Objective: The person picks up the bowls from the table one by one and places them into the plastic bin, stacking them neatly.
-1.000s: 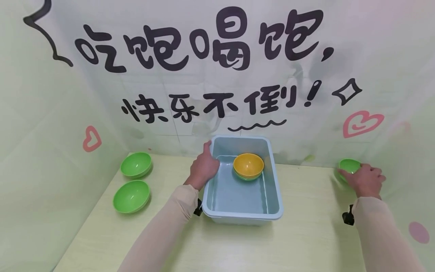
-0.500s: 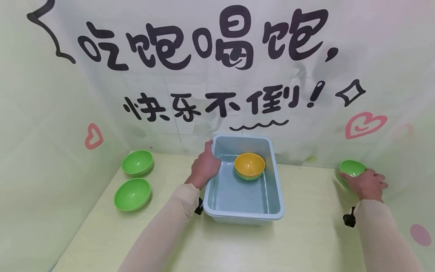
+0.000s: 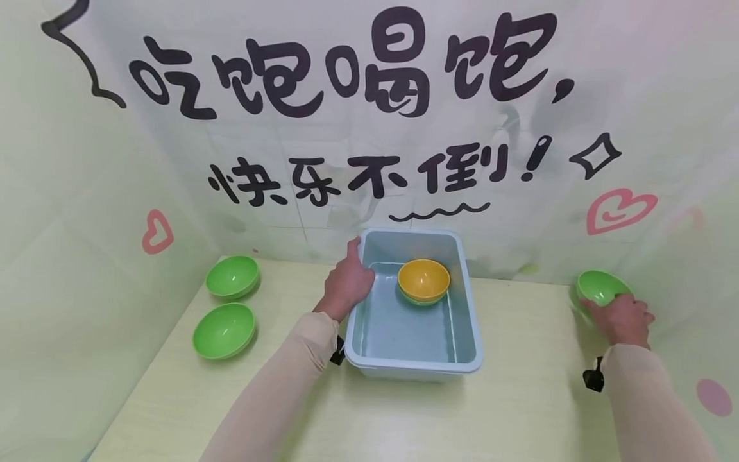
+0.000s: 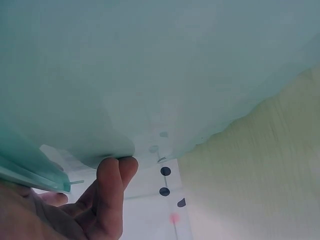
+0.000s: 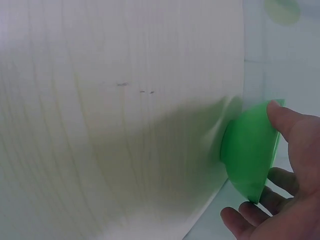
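Note:
My left hand (image 3: 348,280) grips the left rim of a pale blue plastic basin (image 3: 470,321); in the left wrist view its fingertips (image 4: 111,172) press the basin's outer wall. Inside the basin, toward the back right, a yellow bowl (image 3: 424,280) sits nested in a green bowl (image 3: 420,301). At the far right of the table my right hand (image 3: 625,317) holds another green bowl (image 3: 600,287) by its near side. The right wrist view has the thumb on this bowl's outer wall near the rim, with fingers curled at the rim opposite.
Two more green bowls, a rear one (image 3: 233,276) and a front one (image 3: 224,330), stand upright at the table's left. A white printed cloth (image 3: 323,141) hangs behind the light wooden table (image 3: 519,398) and along both sides.
My right hand has shifted slightly toward me and to the right along the green bowl, so more of the bowl's inside shows. The left hand and basin stay in place.

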The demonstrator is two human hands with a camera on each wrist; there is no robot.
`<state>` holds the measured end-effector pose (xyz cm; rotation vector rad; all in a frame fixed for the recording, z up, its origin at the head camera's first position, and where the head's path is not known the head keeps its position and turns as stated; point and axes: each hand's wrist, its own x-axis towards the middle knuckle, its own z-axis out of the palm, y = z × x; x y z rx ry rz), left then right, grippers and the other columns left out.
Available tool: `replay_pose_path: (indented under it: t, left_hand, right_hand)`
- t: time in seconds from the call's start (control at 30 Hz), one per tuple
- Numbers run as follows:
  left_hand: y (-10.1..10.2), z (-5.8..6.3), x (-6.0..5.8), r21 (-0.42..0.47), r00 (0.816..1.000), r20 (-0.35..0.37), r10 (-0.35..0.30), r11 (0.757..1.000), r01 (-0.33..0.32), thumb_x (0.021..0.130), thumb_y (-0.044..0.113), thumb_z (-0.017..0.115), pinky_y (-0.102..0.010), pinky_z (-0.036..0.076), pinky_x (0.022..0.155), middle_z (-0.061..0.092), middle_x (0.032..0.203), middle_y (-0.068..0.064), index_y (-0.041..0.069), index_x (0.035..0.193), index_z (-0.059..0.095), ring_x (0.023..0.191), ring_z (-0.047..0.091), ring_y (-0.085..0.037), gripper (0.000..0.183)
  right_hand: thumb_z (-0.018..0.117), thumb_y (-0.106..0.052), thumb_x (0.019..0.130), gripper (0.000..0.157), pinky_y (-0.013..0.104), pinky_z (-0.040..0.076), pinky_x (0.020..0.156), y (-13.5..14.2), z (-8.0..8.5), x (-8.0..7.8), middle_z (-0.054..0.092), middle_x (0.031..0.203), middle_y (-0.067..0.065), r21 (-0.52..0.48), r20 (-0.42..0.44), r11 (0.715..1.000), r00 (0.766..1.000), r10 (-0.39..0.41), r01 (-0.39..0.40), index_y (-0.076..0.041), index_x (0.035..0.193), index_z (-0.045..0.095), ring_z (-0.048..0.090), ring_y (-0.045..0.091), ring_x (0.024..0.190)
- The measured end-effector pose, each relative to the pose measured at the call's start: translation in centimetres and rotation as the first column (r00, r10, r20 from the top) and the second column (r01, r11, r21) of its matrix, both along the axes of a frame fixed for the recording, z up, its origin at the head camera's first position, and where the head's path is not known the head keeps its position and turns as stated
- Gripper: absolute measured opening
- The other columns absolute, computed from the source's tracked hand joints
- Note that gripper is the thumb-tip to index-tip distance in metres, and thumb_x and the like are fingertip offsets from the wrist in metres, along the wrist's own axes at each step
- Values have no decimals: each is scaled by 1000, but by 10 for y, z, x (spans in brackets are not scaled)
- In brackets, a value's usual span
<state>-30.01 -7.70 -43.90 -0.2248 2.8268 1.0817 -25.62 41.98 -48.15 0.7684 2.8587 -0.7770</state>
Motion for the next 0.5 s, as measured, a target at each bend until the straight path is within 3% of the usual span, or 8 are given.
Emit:
replay_pose_path:
  t: [0.3,0.5]
  left_hand:
    - [1,1,1,18,1000,10,-2,1000,2,93,21,48,-39,54,64,68,113,-13,25,162,15,81,66,-29,77]
    - [2,2,0,0,1000,0,0,1000,0,92,21,48,-37,50,61,69,109,-13,25,162,16,78,66,-30,77]
  right_hand:
    - [57,-52,95,91,58,45,74,4,-3,5,36,124,49,17,-19,1000,1000,16,-16,27,134,32,36,55,106]
    - [54,-60,95,98,55,45,74,7,-3,8,39,133,48,22,-3,999,1000,29,-29,23,141,31,36,55,107]
